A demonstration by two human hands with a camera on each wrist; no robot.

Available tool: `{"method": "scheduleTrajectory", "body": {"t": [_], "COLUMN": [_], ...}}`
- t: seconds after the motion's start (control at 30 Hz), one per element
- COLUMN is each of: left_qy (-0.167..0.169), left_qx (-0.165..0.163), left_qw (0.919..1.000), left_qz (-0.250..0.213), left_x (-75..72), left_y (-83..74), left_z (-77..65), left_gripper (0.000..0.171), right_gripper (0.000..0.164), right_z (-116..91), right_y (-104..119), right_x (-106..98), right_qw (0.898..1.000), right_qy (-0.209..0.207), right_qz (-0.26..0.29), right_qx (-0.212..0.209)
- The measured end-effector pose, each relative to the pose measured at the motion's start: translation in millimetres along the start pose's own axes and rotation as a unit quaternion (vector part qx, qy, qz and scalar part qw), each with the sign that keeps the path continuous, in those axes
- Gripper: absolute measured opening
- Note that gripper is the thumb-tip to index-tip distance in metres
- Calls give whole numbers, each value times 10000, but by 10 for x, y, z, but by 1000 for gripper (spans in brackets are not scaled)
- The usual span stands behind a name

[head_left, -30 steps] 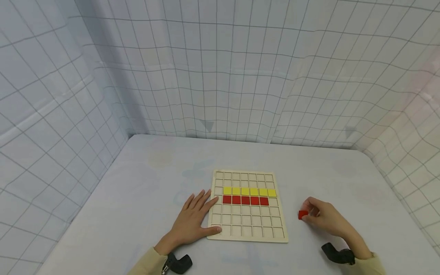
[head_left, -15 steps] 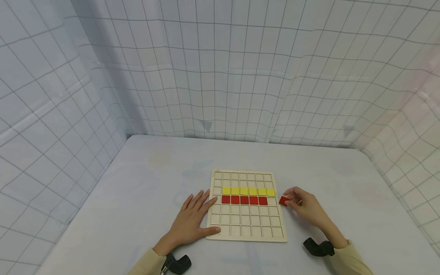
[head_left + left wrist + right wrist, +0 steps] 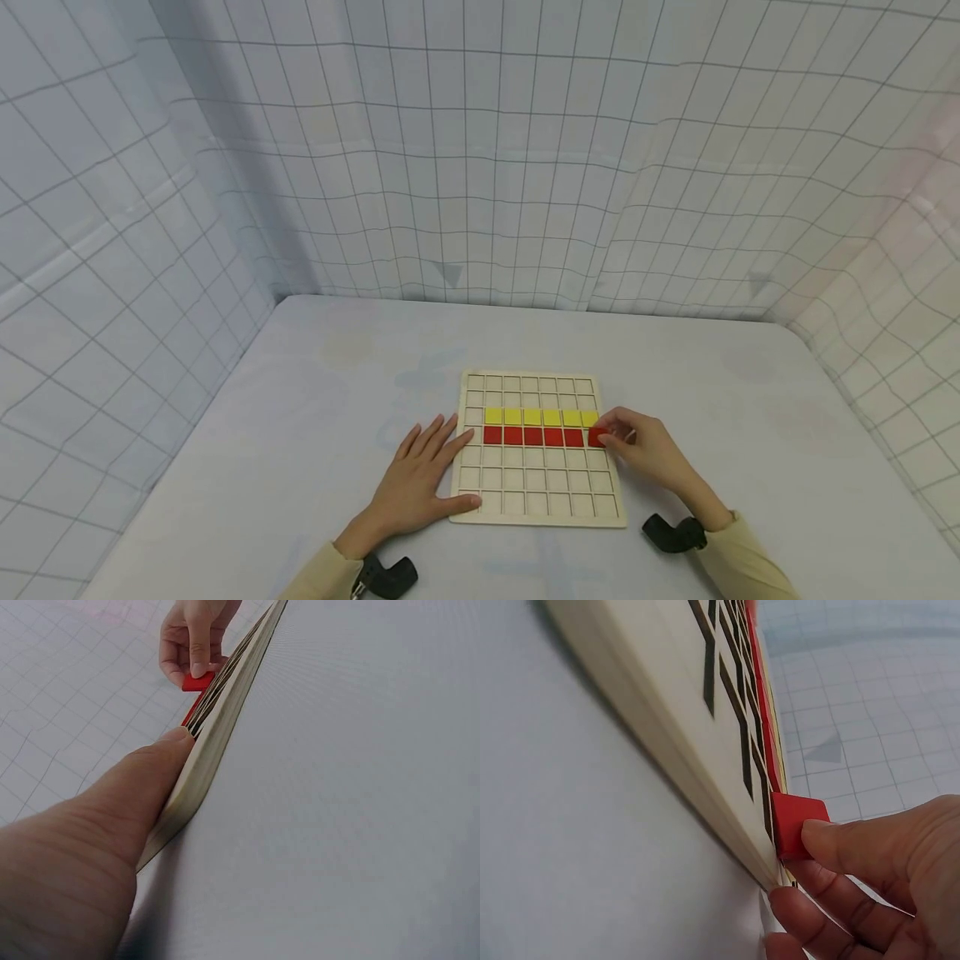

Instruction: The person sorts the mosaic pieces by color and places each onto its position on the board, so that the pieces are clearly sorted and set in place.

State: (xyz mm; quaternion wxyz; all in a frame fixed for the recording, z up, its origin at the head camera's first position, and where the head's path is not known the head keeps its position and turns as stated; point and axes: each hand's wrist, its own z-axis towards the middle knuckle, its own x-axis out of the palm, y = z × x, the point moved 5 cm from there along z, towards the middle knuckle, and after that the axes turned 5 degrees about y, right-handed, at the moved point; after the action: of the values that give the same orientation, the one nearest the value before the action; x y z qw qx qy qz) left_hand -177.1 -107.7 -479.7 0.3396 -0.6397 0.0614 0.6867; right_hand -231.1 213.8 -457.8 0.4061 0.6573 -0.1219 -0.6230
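A pale wooden grid board (image 3: 536, 504) lies on the table. Several yellow tiles (image 3: 532, 417) fill most of one row, and several red tiles (image 3: 533, 436) sit in the row just below. My right hand (image 3: 643, 446) pinches a single red tile (image 3: 793, 823) between thumb and fingers at the right end of the red row. Tilted a little, that tile is over or at the last square; whether it touches the bottom is unclear. With fingers spread, my left hand (image 3: 416, 492) rests at the board's left edge, its thumb (image 3: 161, 761) lying on the frame.
A white cloth-covered table (image 3: 360, 358) surrounds the board. Grid-patterned white curtains (image 3: 465, 167) hang behind it and at both sides. Black wrist devices (image 3: 675, 533) are strapped to both forearms.
My right hand has moved left from the table beside the board, bringing the red tile to the right end of the red row. The left hand stays in place.
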Motion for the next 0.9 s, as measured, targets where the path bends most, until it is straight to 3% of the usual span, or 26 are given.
{"method": "scheduleTrajectory", "body": {"t": [0.27, 0.6, 0.9], "left_qy": [125, -139, 8], "left_qx": [-71, 75, -19], "left_qw": [9999, 9999, 10000], "left_qz": [35, -32, 36], "left_x": [-3, -9, -5], "left_y": [1, -11, -7], "left_z": [0, -7, -4], "left_gripper": [88, 86, 88], "right_gripper": [11, 10, 11], "right_z": [7, -12, -5], "right_y": [23, 47, 78], "right_x": [2, -23, -26], "right_qw": [10000, 9996, 9990], "right_qy": [17, -222, -375], "right_qz": [53, -167, -244], "right_qx": [43, -7, -21]}}
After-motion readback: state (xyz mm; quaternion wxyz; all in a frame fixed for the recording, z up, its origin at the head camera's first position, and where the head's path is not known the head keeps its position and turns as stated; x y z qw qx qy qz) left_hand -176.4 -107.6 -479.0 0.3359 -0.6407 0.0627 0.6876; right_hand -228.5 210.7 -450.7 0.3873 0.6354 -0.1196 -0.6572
